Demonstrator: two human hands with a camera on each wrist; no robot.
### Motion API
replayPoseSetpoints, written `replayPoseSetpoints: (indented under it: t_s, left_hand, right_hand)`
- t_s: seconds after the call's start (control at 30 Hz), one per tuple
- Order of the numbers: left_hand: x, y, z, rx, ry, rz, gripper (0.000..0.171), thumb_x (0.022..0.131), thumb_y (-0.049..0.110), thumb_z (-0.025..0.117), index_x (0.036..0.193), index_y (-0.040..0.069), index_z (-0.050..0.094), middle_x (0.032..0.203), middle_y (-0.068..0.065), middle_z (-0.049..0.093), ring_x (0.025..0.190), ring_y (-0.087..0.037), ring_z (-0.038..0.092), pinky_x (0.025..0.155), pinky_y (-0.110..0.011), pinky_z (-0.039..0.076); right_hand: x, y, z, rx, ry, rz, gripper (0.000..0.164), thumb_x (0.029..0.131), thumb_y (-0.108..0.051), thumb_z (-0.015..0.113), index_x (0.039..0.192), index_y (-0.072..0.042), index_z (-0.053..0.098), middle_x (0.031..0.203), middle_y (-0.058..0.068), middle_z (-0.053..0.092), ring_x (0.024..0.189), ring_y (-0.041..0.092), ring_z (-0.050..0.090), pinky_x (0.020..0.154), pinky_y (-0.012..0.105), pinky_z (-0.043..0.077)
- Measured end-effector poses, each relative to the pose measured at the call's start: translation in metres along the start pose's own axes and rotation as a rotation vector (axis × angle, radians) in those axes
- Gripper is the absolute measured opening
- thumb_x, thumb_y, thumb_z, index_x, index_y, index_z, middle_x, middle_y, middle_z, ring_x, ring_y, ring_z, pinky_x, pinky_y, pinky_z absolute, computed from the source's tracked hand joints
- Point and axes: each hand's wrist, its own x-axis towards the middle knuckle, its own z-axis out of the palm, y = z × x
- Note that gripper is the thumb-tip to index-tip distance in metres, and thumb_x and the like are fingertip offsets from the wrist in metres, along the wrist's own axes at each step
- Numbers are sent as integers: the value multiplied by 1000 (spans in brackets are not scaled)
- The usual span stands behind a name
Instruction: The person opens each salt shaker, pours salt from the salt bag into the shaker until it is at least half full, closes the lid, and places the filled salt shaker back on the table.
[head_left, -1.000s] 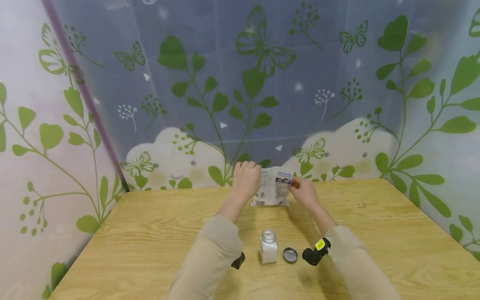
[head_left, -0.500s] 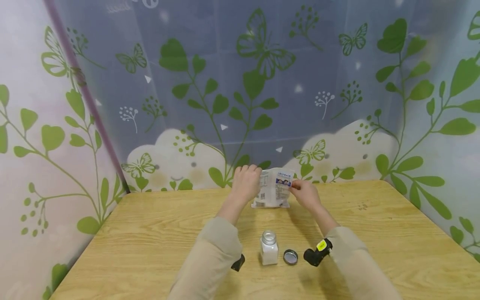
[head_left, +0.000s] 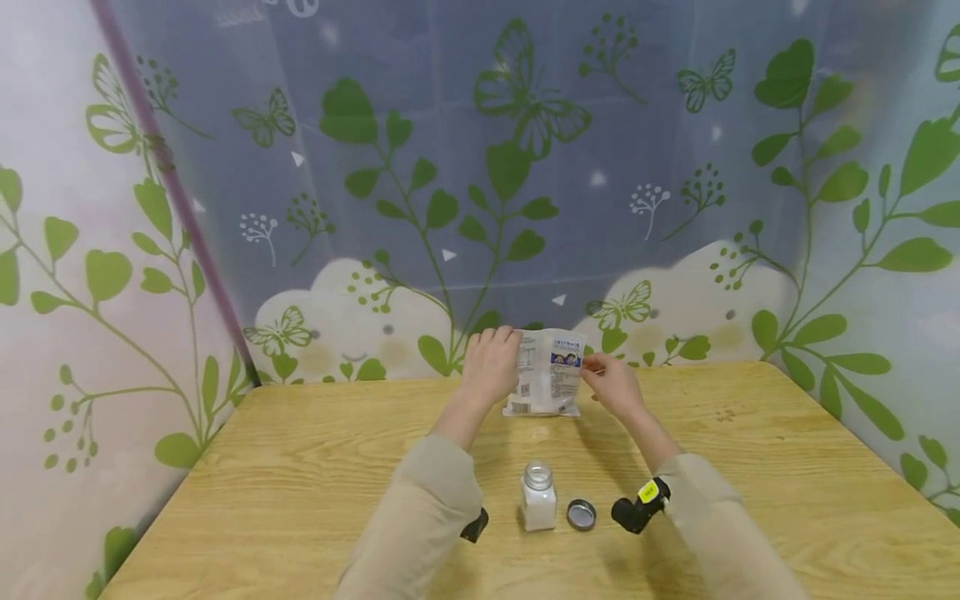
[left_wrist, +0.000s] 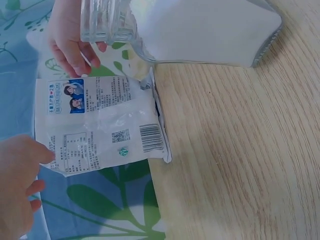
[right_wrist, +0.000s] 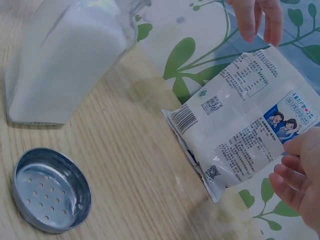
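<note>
A white printed plastic packet (head_left: pixel 546 375), with a barcode and a blue picture panel, is held upright near the table's far edge. My left hand (head_left: pixel 491 364) grips its upper left side, knuckles up. At its right edge my right hand (head_left: pixel 615 386) pinches the packet between thumb and fingers; the right wrist view shows the thumb (right_wrist: pixel 300 142) on the printed face. Whether the packet's bottom touches the table cannot be told. Closer to me stands an uncapped glass jar (head_left: pixel 538 504) of white powder. Beside it lies a round metal lid (head_left: pixel 581 515) with small holes.
The wood-grain table (head_left: pixel 322 467) runs back to a curtain (head_left: pixel 420 167) printed with leaves and butterflies. Small brown marks (head_left: pixel 725 414) show on the table at the right. Black wrist cameras (head_left: pixel 637 507) hang beside the jar and lid.
The packet's right side has straightened and turned slightly more toward me. My right hand has shifted a little to the right, its fingers spread slightly more. The left hand, jar and lid stay put.
</note>
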Motion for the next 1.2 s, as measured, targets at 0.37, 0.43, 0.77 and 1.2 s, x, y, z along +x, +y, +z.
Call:
replayPoseSetpoints:
  t_s: [0.37, 0.43, 0.77, 1.2]
  left_hand:
    - [-6, -5, -2, -44, 10, 9, 39, 86, 9, 56, 125, 6, 55, 120, -6, 57, 109, -23, 51, 95, -35, 38]
    - [-8, -8, -2, -47, 48, 14, 31, 86, 12, 57, 116, 5, 59, 109, -6, 60, 99, -21, 53, 88, -33, 42]
    - [-18, -22, -4, -243, 118, 35, 11, 87, 16, 61, 81, 8, 65, 72, 0, 56, 65, -15, 53, 57, -25, 44]
    - [-56, -32, -17, -455, 14, 103, 12, 89, 16, 59, 92, 9, 68, 84, 0, 65, 75, -13, 58, 65, -27, 47]
  right_hand:
    - [-5, 3, -13, -95, 45, -51, 29, 91, -19, 57, 106, 6, 62, 100, 21, 64, 91, 33, 59, 76, 44, 48]
    - [-6, 4, -16, -100, 48, -56, 29, 91, -21, 58, 104, 5, 63, 98, 20, 65, 90, 32, 59, 76, 44, 48]
    - [-19, -2, -37, -160, -5, -92, 33, 93, -27, 55, 106, 3, 60, 98, 17, 63, 89, 30, 58, 73, 43, 47]
    - [-57, -20, -54, -212, -197, -229, 26, 91, -18, 59, 109, 0, 63, 98, 8, 64, 92, 25, 59, 75, 41, 50]
